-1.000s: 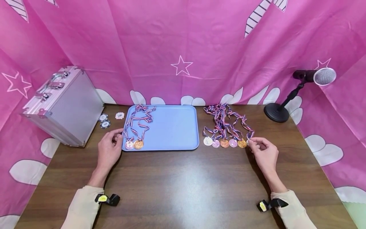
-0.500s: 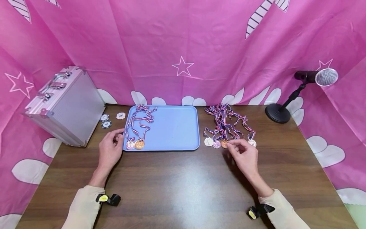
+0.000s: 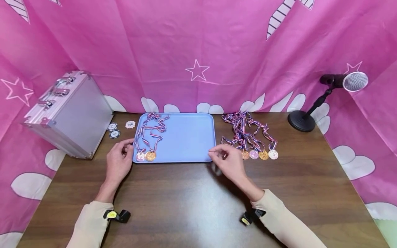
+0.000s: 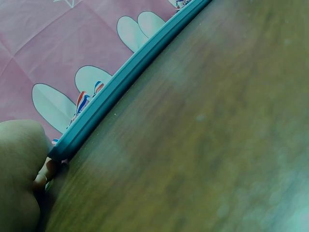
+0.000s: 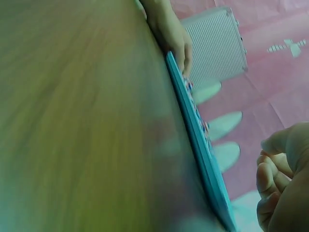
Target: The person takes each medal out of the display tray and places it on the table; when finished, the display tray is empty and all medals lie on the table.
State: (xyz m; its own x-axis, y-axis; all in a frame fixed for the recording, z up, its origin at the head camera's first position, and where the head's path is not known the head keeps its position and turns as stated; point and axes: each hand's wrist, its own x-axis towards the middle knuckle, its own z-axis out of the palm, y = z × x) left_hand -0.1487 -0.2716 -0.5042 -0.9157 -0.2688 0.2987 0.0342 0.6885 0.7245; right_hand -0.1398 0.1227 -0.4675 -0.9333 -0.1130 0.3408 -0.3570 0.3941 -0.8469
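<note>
My left hand (image 3: 119, 158) holds the left edge of a blue tray (image 3: 189, 137); in the left wrist view its fingers reach round the tray's corner. On the tray's left side lie a silvery medal (image 3: 141, 157) and a gold medal (image 3: 150, 156) with striped ribbons. Over the tray's right front corner, my right hand (image 3: 229, 160) has loosely bent fingers and holds nothing. Right of it, a copper medal (image 3: 245, 155), a pinkish medal (image 3: 254, 154), a gold one and a silver medal (image 3: 273, 154) form a row. The hand hides the row's left end.
Tangled striped ribbons (image 3: 240, 129) lie behind the row. A silver case (image 3: 77, 117) and several poker chips (image 3: 114, 134) are at the left. A microphone on a black stand (image 3: 301, 121) stands at the back right, before a pink curtain (image 3: 167, 62).
My right hand has moved left, from the right end of the medal row across the medals to the tray's right corner. The left hand has stayed at the tray's left edge.
</note>
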